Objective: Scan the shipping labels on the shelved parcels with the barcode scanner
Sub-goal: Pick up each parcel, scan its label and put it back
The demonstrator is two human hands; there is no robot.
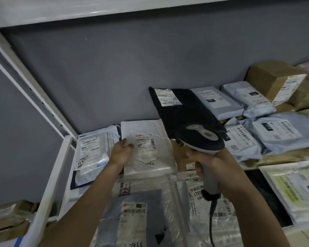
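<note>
Two hands busy, right hand [206, 160] gripping scanner [202, 138], left hand [120, 151] pinching white parcel [146, 148]

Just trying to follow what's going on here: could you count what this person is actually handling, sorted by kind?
Hands: 2, the left hand and the right hand
Barcode scanner: 1, gripped by the right hand
White parcel: 1, held at its left edge by the left hand
Total: 4
</note>
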